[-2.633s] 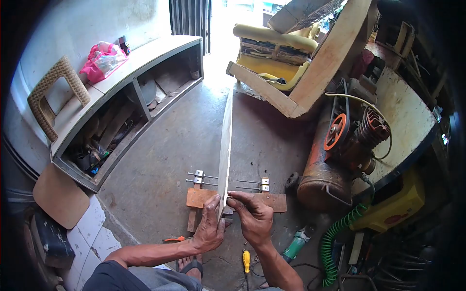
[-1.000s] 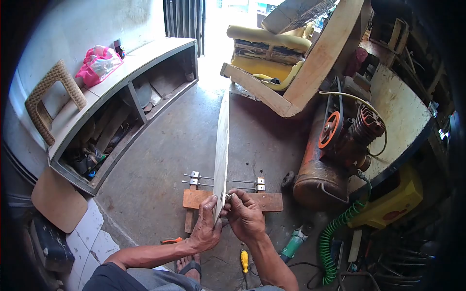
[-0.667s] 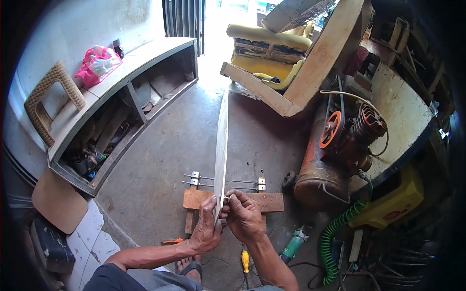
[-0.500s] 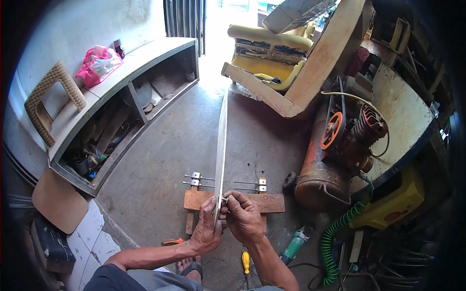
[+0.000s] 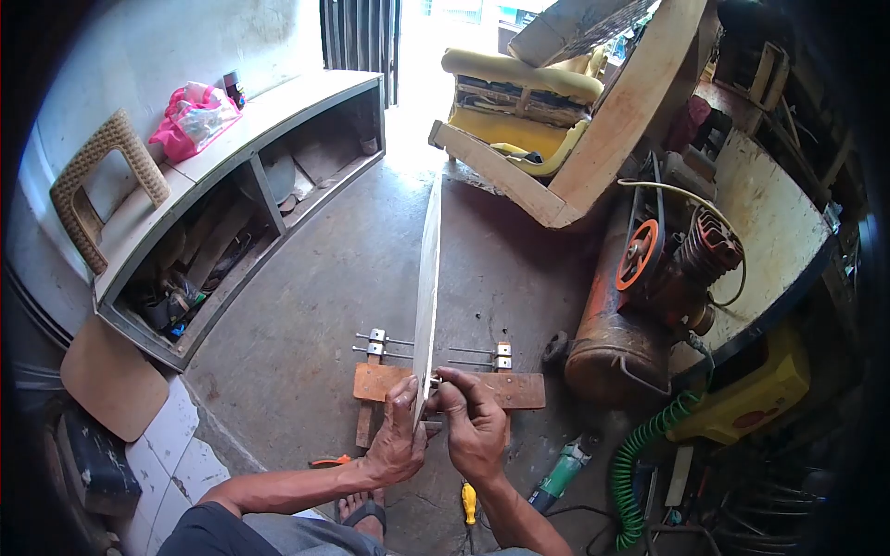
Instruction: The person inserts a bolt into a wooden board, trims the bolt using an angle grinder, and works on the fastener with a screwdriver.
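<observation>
My left hand (image 5: 397,443) is closed around the near end of a long thin wooden board (image 5: 428,278), which stands on edge and points away from me. My right hand (image 5: 476,434) is at the board's right face, thumb and forefinger closed at a small metal fastener (image 5: 435,380) that sticks out there; its exact kind is too small to make out. Beneath both hands lies a wooden clamp-like stand (image 5: 519,390) with metal rods (image 5: 471,351) and blocks.
A yellow-handled screwdriver (image 5: 468,503) and a green angle grinder (image 5: 562,474) lie on the floor nearby. To the right stand an air compressor (image 5: 612,360) and a coiled green hose (image 5: 632,463). A low cabinet (image 5: 264,190) lines the left; a stripped yellow sofa (image 5: 519,88) sits ahead.
The right hand has moved slightly right and its fingers have shifted around the fastener. The left hand keeps its hold on the board. The whole view has moved a little.
</observation>
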`<state>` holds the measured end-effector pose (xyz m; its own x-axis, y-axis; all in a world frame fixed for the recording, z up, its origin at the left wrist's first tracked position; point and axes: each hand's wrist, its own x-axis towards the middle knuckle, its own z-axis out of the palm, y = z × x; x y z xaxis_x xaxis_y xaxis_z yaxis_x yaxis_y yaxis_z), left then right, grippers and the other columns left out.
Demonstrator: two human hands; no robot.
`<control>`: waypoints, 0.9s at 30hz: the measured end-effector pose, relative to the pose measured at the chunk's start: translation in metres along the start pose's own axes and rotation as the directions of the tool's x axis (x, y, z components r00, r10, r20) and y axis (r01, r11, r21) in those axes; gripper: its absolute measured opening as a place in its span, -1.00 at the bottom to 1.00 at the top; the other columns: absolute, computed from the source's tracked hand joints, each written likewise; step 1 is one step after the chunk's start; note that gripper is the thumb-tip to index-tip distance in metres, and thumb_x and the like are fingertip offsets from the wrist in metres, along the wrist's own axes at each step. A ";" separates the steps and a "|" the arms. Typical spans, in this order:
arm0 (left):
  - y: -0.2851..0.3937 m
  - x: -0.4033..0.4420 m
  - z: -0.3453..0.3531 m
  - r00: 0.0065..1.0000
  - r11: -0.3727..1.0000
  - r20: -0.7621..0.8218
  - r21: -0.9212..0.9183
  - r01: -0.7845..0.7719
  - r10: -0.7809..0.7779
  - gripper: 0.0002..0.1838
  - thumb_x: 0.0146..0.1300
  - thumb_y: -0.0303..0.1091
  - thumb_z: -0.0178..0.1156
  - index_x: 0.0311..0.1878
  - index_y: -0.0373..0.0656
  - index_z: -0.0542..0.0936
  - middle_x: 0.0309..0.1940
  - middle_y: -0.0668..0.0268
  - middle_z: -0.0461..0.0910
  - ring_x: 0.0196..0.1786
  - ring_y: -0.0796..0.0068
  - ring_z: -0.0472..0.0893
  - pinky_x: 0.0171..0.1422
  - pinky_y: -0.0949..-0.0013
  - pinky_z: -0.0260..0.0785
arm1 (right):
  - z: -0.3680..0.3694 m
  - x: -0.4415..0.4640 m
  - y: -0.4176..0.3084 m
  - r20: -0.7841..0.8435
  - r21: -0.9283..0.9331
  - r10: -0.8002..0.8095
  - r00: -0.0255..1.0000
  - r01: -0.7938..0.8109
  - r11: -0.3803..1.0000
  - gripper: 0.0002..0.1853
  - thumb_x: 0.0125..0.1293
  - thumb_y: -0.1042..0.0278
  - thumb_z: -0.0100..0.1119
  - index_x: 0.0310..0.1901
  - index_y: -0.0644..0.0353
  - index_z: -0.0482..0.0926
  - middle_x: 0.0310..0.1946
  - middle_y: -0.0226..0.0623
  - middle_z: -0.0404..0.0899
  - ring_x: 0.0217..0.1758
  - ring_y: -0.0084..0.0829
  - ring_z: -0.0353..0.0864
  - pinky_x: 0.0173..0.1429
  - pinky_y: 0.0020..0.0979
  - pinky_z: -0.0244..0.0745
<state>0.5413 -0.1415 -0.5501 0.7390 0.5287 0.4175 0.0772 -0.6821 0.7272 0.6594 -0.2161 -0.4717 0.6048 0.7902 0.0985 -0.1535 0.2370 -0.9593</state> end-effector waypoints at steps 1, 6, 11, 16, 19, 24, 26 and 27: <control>-0.001 -0.001 0.001 1.000 1.000 0.001 -0.002 0.001 -0.001 -0.12 0.16 -0.76 0.08 0.55 -0.32 -0.04 0.41 -0.24 0.08 0.46 -0.32 0.26 0.58 -0.11 0.19 | 0.000 -0.002 -0.003 0.007 -0.046 -0.050 0.999 0.050 0.998 -0.70 0.53 0.41 0.24 0.20 0.35 0.60 -0.15 -0.30 0.72 -0.14 -0.58 0.69 0.00 -0.50 0.63; -0.003 0.000 0.003 1.000 1.000 0.010 -0.022 -0.013 0.013 -0.12 0.15 -0.75 0.09 0.55 -0.32 -0.02 0.40 -0.23 0.09 0.48 -0.32 0.24 0.60 -0.11 0.16 | -0.009 0.002 0.010 -0.010 -0.136 -0.081 0.997 0.079 0.988 -0.72 0.52 0.41 0.26 0.16 0.34 0.65 -0.14 -0.28 0.74 -0.16 -0.56 0.73 -0.08 -0.50 0.65; -0.011 -0.003 0.009 1.000 0.998 0.000 -0.067 0.014 -0.014 -0.12 0.15 -0.76 0.09 0.55 -0.32 -0.02 0.40 -0.23 0.09 0.47 -0.32 0.24 0.59 -0.11 0.18 | -0.010 0.003 0.005 -0.012 -0.238 -0.113 0.993 0.107 0.965 -0.74 0.48 0.42 0.30 0.12 0.32 0.68 -0.22 -0.27 0.75 -0.21 -0.54 0.75 -0.16 -0.46 0.67; -0.005 0.001 0.006 0.999 0.996 -0.016 -0.079 -0.034 0.033 -0.13 0.16 -0.76 0.09 0.54 -0.34 -0.01 0.40 -0.26 0.10 0.46 -0.34 0.24 0.57 -0.11 0.20 | -0.011 0.009 -0.001 0.045 -0.443 -0.220 0.974 0.217 0.870 -0.75 0.49 0.37 0.28 0.08 0.33 0.69 -0.25 -0.19 0.75 -0.27 -0.44 0.78 -0.19 -0.41 0.66; -0.005 0.000 0.005 1.000 0.998 -0.017 -0.064 -0.014 0.013 -0.14 0.13 -0.76 0.08 0.53 -0.36 0.00 0.39 -0.27 0.10 0.46 -0.35 0.24 0.57 -0.11 0.17 | -0.003 0.015 0.001 0.030 -0.482 -0.310 0.950 0.286 0.828 -0.70 0.55 0.22 0.23 -0.15 0.37 0.68 -0.44 -0.33 0.67 -0.42 -0.55 0.66 -0.29 -0.43 0.53; -0.004 0.000 0.005 0.998 0.998 -0.028 0.010 -0.060 0.060 -0.12 0.10 -0.76 0.07 0.53 -0.39 -0.01 0.36 -0.26 0.13 0.46 -0.35 0.24 0.60 -0.12 0.13 | 0.000 0.023 -0.009 0.093 -0.430 -0.140 0.986 0.166 0.887 -0.53 0.66 0.03 -0.01 -0.22 0.33 0.61 -0.47 -0.25 0.63 -0.43 -0.45 0.63 -0.31 -0.30 0.49; -0.008 -0.002 0.006 0.999 0.999 -0.009 0.011 -0.052 0.052 -0.12 0.10 -0.76 0.06 0.53 -0.40 -0.02 0.36 -0.26 0.13 0.46 -0.35 0.23 0.60 -0.12 0.12 | -0.003 0.022 -0.010 0.124 -0.284 0.106 0.987 -0.067 0.957 -0.50 0.68 0.00 -0.09 -0.15 0.32 0.63 -0.40 -0.14 0.68 -0.35 -0.35 0.70 -0.23 -0.25 0.57; -0.009 -0.003 0.005 0.999 0.999 0.008 0.013 -0.045 0.045 -0.12 0.10 -0.76 0.05 0.54 -0.40 -0.02 0.36 -0.27 0.13 0.47 -0.35 0.23 0.60 -0.12 0.12 | -0.006 0.023 -0.006 0.121 -0.328 0.053 0.991 -0.011 0.945 -0.49 0.69 -0.01 -0.11 -0.24 0.31 0.57 -0.50 -0.27 0.57 -0.44 -0.44 0.58 -0.32 -0.27 0.45</control>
<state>0.5416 -0.1396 -0.5612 0.7471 0.4934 0.4453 0.0526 -0.7118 0.7004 0.6788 -0.2028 -0.4652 0.4965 0.8645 0.0787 0.1046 0.0305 -0.9941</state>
